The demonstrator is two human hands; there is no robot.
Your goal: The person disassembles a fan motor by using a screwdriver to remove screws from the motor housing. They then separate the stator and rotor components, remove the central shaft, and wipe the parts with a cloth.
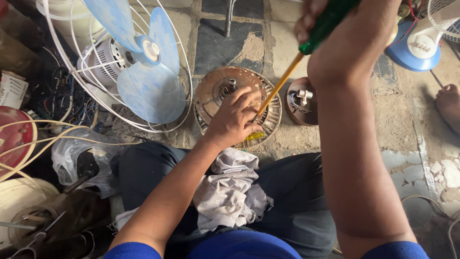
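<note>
At the far left a pale blue fan blade [146, 62] sits inside a white wire guard [184, 72], with its white motor housing [108, 55] behind and a tangle of wires [62, 98] further left. Near it lies a crumpled clear plastic bag [79, 156]. In the middle, on the stone floor [225, 43], rests a round, rusty fan motor casing [230, 84] with slotted vents. The left hand [235, 117] lies on its near edge, fingers curled, steadying the screwdriver's tip [256, 135] against it. A grey rag [232, 189] is draped on the lap just below. The screwdriver's yellow shaft [280, 86] slants up to the right to a green handle [326, 24], gripped tightly in the right hand [345, 33]. Just right of the casing sits a small brown cap [302, 100], and at the far right a blue fan base [414, 45].
</note>
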